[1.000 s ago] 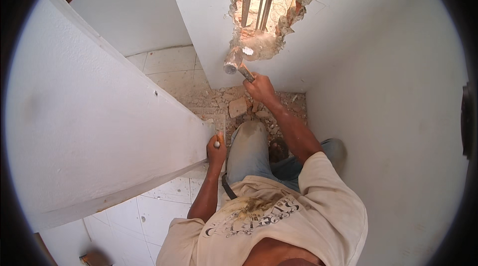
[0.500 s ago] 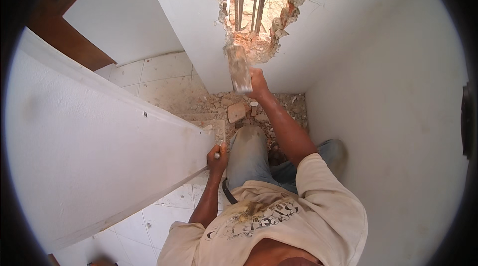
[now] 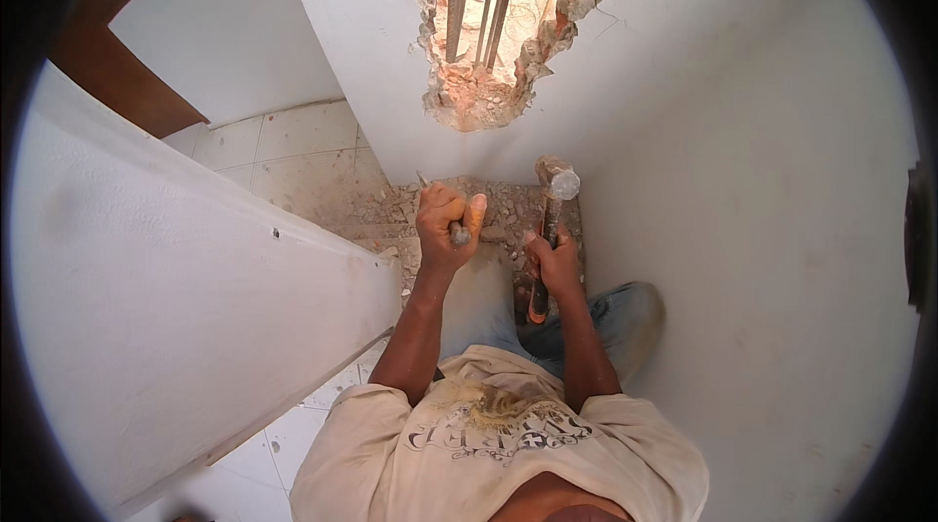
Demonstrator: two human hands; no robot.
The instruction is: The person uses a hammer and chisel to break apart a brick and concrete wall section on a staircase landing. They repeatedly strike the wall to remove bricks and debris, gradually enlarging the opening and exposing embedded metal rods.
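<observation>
My left hand (image 3: 446, 224) is closed around a metal chisel (image 3: 459, 235), raised in front of my knee. The chisel's thin tip sticks out past the knuckles toward the wall, and its butt end shows beside my thumb. To the right, my right hand (image 3: 555, 263) grips a hammer (image 3: 539, 299) by its dark handle. Its heavy metal head (image 3: 559, 179) points up, apart from the wall. Ahead of both hands is a ragged hole (image 3: 476, 111) broken through the white wall, with rough brick and mortar edges. Neither tool touches it.
Vertical steel bars (image 3: 501, 9) stand inside the hole. Broken rubble (image 3: 396, 209) lies along the wall's foot, around my knees. A white wall edge (image 3: 332, 248) juts in close on the left, and another white wall (image 3: 762, 229) rises on the right. Dusty tiles (image 3: 303, 146) lie beyond.
The hammer has come down from the hole's lower left edge, toward the right. My left hand has risen from beside my knee, bringing the chisel up. The view has shifted slightly.
</observation>
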